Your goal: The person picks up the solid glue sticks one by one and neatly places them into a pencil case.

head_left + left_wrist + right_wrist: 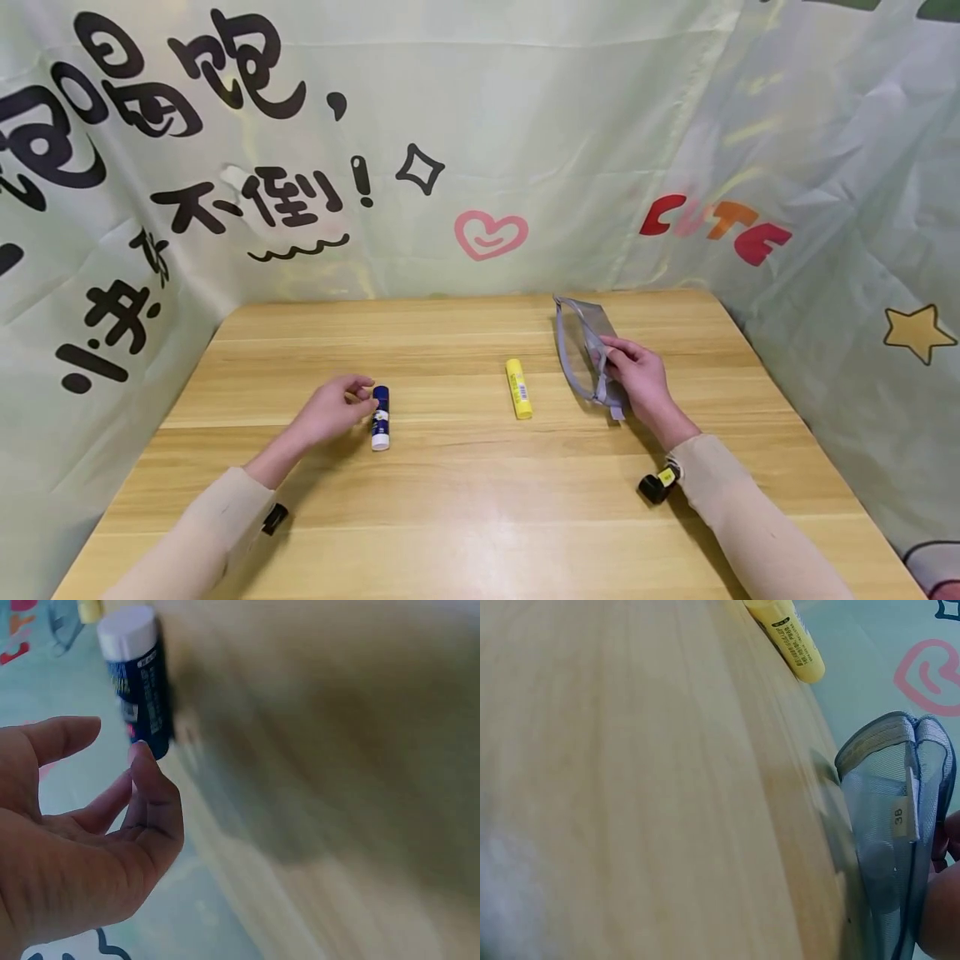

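My left hand (333,408) is beside a dark blue glue stick (381,417) with a white end, on the left part of the table. In the left wrist view the thumb stands apart from this glue stick (139,682), and a fingertip overlaps its blue end; whether it touches, I cannot tell. With thumb and fingers, my right hand (645,383) pinches the side of a grey mesh pouch (597,317), its mouth spread. A small printed tag (900,817) shows inside the pouch in the right wrist view. Left of the pouch lies a yellow glue stick (518,389).
The wooden table (450,500) meets a printed cloth (585,125) at its back and sides. Black camera mounts sit at the left wrist (275,518) and the right wrist (658,485), low over the table.
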Motion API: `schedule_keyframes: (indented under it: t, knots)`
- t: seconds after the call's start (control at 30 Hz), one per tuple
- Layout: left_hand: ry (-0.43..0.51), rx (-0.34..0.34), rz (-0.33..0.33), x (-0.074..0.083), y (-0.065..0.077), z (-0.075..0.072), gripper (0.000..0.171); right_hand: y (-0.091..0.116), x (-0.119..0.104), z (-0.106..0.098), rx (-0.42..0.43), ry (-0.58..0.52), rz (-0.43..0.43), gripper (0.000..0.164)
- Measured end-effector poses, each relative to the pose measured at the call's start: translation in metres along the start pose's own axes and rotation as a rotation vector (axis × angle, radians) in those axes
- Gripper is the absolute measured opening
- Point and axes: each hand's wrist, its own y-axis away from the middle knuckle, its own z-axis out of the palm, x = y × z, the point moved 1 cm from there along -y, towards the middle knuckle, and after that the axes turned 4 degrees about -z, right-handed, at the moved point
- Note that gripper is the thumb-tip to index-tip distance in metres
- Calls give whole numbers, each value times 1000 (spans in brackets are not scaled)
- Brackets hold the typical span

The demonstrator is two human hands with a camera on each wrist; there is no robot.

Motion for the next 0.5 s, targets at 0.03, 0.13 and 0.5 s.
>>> schedule_keyframes:
  t: [0.03,0.13,0.5]
  knots:
    - [-7,-6,1,-2,1,0,47,0,0,0,1,-1,0,40]
    - [-29,-7,4,-8,3,1,50,-1,1,1,6,0,1,40]
    - [37,-25,-45,-17,3,4,53,-2,0,2,9,-5,3,39]
